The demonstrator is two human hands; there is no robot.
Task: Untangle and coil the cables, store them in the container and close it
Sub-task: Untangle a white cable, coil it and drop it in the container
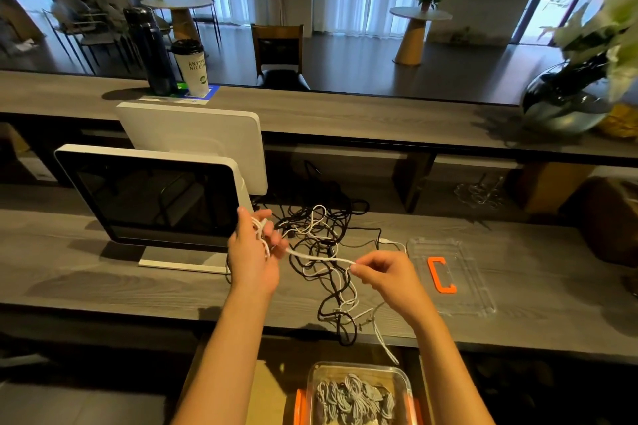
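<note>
White cable (319, 257): stretched taut between both hands above the surface (103, 272), its tail running into the tangle.
Left hand (253, 252): closed around several white loops wound over its fingers.
Right hand (376, 271): pinching the white strand at its fingertips.
Tangle (321, 241): black and white cables knotted together, lying between the monitor (152, 197) and the lid (448, 274).
Container (359, 393): open, below the surface edge, already holding grey coils.
Risk: a hard pull would likely tighten knots or drag the pile off the edge; loops may slip from the fingers.
Writing: the cup (191, 67) reads "ANYTIM… NICETI…", partly cut off.
</note>
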